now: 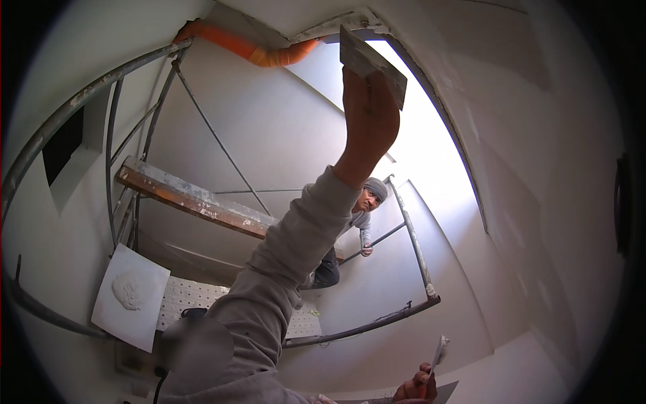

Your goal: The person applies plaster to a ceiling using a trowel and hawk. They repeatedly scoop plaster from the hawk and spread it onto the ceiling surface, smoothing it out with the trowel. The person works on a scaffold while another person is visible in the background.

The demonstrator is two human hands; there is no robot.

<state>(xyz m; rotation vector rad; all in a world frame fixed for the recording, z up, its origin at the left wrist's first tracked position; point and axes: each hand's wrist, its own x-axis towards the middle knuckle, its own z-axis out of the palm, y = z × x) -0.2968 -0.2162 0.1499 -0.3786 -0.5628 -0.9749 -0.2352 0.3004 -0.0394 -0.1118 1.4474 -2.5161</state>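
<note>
My left hand (369, 111) is raised high, its fingers closed round a wide putty knife (372, 62). The metal blade tilts near the edge of the bright ceiling opening; whether it touches the surface I cannot tell. At the lower right, my right hand (416, 388) grips a narrow putty knife (439, 353) with pale paste near its tip. A dark flat plate (445, 392) shows partly beside that hand; the lower frame edge cuts off the rest. Off to the left, a white board (149, 283) carries a lump of white paste (129, 291).
Metal scaffold tubes (84, 94) curve along the left, with a paint-spattered plank (195, 199) across. A co-worker (361, 219) in grey sits beyond my arm, hand on a rail. An orange bent pipe (249, 52) runs near the ceiling. A pale wall (538, 202) rises at right.
</note>
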